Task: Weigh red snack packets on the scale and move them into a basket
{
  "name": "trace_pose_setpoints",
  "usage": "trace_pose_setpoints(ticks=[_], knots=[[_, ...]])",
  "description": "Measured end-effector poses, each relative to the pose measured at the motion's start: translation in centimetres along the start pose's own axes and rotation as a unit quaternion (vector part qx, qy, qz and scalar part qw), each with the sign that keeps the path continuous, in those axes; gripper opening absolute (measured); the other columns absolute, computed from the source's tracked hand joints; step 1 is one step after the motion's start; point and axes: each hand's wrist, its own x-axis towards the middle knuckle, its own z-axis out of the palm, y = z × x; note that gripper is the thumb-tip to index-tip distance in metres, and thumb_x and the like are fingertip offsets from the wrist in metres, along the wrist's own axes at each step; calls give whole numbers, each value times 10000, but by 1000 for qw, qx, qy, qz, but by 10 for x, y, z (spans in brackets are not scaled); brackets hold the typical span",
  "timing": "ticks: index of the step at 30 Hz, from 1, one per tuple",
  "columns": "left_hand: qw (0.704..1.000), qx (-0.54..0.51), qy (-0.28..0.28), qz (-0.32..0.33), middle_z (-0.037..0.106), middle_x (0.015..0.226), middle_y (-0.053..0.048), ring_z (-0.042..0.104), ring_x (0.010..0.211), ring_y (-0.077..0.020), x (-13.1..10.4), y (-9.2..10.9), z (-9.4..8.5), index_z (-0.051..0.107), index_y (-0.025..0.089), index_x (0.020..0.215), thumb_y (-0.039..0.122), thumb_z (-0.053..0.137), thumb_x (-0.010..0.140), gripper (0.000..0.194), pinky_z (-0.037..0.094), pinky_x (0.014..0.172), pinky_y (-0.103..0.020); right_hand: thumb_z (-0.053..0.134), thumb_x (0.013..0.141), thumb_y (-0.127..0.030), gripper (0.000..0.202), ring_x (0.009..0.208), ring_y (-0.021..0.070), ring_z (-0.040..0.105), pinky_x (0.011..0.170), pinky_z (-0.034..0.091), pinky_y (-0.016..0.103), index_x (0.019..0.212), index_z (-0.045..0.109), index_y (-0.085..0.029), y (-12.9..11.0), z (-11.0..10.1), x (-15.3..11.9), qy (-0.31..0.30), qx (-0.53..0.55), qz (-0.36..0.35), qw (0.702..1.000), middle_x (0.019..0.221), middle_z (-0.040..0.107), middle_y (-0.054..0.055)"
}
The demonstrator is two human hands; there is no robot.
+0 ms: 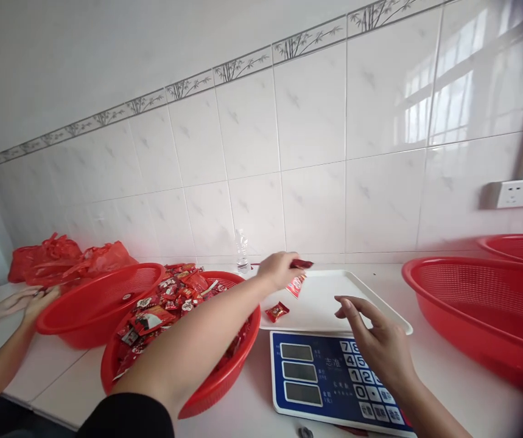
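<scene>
- Reaching over the white scale tray (361, 292), the left hand (277, 269) is closed around red snack packets (298, 274): one sticks out past the fingers, one hangs just below them.
- One more red packet (277, 311) lies on the tray, just below the left hand and well left of the right hand (375, 340).
- Right hand: empty, fingers loosely spread, hovering above the scale keypad (368, 380).
- Count: four red baskets; the nearest one (224, 377), under the left forearm, holds a heap of packets.
- Another person's two hands (30, 301) touch the far-left basket (87, 310).
</scene>
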Motion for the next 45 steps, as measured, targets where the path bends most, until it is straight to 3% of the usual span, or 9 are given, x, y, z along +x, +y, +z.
trace_pose_setpoints(ticks=[6, 13, 19, 23, 29, 34, 38, 41, 45], knots=[[991, 69, 88, -72, 666, 947, -8, 593, 841, -166, -25, -62, -81, 623, 223, 943, 358, 557, 785, 219, 413, 701, -225, 418, 818, -535, 393, 557, 162, 601, 437, 428, 244, 787, 648, -218, 1, 0, 0, -11, 5, -3, 1000, 757, 693, 43], [919, 286, 83, -258, 622, 1007, -46, 554, 917, -219, -115, -154, -176, 588, 231, 969, 413, 467, 829, 259, 376, 655, -239, 411, 804, -566, 419, 456, 135, 537, 441, 425, 252, 827, 645, -218, 0, 4, -2, -30, 3, 9, 1000, 666, 670, 24], [850, 360, 55, -381, 565, 1048, -116, 522, 1001, -273, -177, -210, -199, 532, 191, 1081, 340, 364, 867, 310, 396, 700, -282, 416, 787, -593, 440, 494, 147, 562, 447, 430, 252, 822, 645, -218, 0, 7, -3, -28, 4, 10, 1000, 686, 672, 32], [843, 343, 35, -413, 544, 1115, -137, 531, 1033, -276, -184, -229, -195, 496, 156, 1157, 330, 429, 825, 381, 414, 772, -298, 414, 790, -592, 442, 514, 147, 574, 477, 441, 255, 824, 644, -217, 1, 8, -4, -46, -2, 18, 999, 722, 679, 34], [934, 231, 49, -266, 562, 1160, -88, 525, 1070, -215, -124, -183, -148, 539, 176, 1110, 343, 427, 816, 356, 400, 895, -288, 401, 815, -565, 428, 579, 160, 593, 506, 442, 250, 839, 639, -210, -3, 7, -4, -51, 1, 12, 999, 719, 675, 38], [987, 53, -122, -88, 610, 1123, -36, 573, 984, -180, -82, -75, -75, 551, 221, 1121, 401, 447, 820, 365, 432, 843, -255, 393, 832, -541, 414, 635, 166, 606, 541, 449, 242, 837, 638, -207, -4, 7, -4, -59, 7, 4, 998, 690, 664, 30], [959, 101, -263, -4, 620, 1087, -57, 576, 965, -231, -75, -8, -31, 559, 241, 1122, 428, 480, 802, 379, 442, 802, -306, 388, 835, -543, 421, 636, 166, 600, 526, 440, 239, 858, 639, -205, -2, 6, -4, -62, 9, 3, 998, 691, 662, 29], [944, 178, -277, -4, 606, 1067, -89, 577, 938, -268, -71, 9, -13, 578, 221, 1081, 310, 433, 821, 310, 452, 742, -333, 387, 836, -543, 424, 625, 165, 594, 517, 432, 241, 864, 638, -203, -1, 6, -4, -66, 7, 7, 998, 694, 661, 30], [962, 162, -219, 11, 598, 1055, -53, 570, 947, -220, -65, -3, -17, 603, 233, 1009, 156, 415, 788, 301, 446, 765, -291, 388, 834, -546, 426, 606, 163, 589, 489, 422, 239, 865, 638, -202, 0, 6, -4, -64, 8, 4, 998, 691, 662, 33]])
